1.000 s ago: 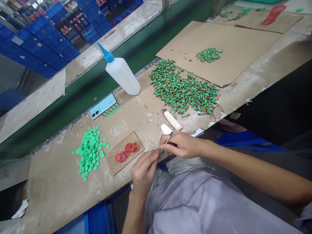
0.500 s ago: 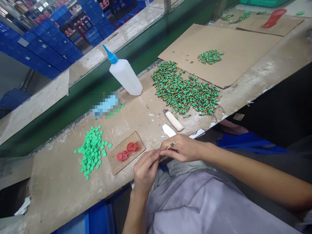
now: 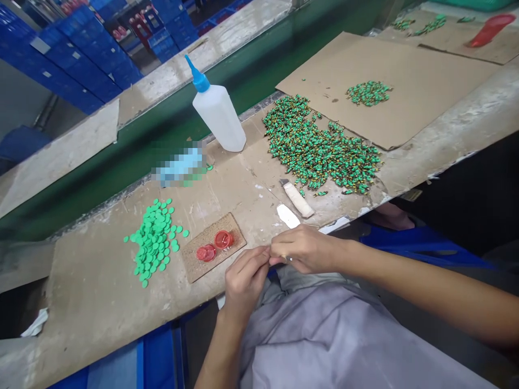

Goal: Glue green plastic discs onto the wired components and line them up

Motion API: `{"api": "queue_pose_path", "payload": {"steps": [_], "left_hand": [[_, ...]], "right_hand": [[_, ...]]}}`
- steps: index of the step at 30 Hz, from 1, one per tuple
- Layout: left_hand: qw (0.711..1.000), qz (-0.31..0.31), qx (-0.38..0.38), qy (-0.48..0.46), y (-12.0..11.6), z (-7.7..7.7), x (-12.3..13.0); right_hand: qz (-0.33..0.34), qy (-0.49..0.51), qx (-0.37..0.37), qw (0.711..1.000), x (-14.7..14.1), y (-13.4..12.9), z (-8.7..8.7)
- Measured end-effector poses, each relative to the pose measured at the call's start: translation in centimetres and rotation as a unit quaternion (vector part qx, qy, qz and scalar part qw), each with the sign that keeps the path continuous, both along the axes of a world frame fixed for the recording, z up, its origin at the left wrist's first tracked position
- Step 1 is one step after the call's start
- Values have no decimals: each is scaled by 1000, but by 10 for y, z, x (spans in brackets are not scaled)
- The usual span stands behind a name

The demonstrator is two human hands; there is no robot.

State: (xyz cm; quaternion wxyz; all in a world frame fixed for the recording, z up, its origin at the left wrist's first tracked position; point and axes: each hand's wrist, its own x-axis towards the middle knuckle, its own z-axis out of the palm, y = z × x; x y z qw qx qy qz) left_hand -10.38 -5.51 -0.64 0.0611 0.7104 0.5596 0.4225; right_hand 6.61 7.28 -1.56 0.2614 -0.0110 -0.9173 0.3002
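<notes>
Over the bench's front edge, my left hand (image 3: 245, 273) is pinched closed, its fingertips against those of my right hand. Whatever lies in that pinch is too hidden to name. My right hand (image 3: 306, 248) is closed around a thin stick-like tool (image 3: 288, 258), of which only a short shiny metal end shows. Left of my hands lies a brown board (image 3: 194, 274) bearing two small red cups, the right one (image 3: 224, 240) and the left one (image 3: 206, 252). Farther left spreads a pile of flat green discs (image 3: 152, 240).
A white squeeze bottle (image 3: 222, 119) with a blue nozzle stands behind. A heap of small green-and-gold pieces (image 3: 320, 146) lies beside a cardboard sheet (image 3: 405, 81). A cloth-wrapped blade (image 3: 298, 199) and a white scrap (image 3: 288, 216) lie near my right hand.
The view has shifted slightly, moving the bench items in the picture. My right hand has turned a little, and the tool's metal end now points lower. Both hands stay together.
</notes>
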Motion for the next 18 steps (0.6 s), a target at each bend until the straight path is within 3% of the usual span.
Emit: {"api": "queue_pose_path", "payload": {"steps": [6,13,18], "left_hand": [[1000,4,-2,-8,0,1,0],[1000,-7,22,-8,0,-2,0],[1000,-11,20,-10,1,-2,1]], "right_hand": [[-7,4,-37,999,-4,-4,1],[-42,74,-160,983,0,1,2],[-38,75,-132,988,1,-2,4]]}}
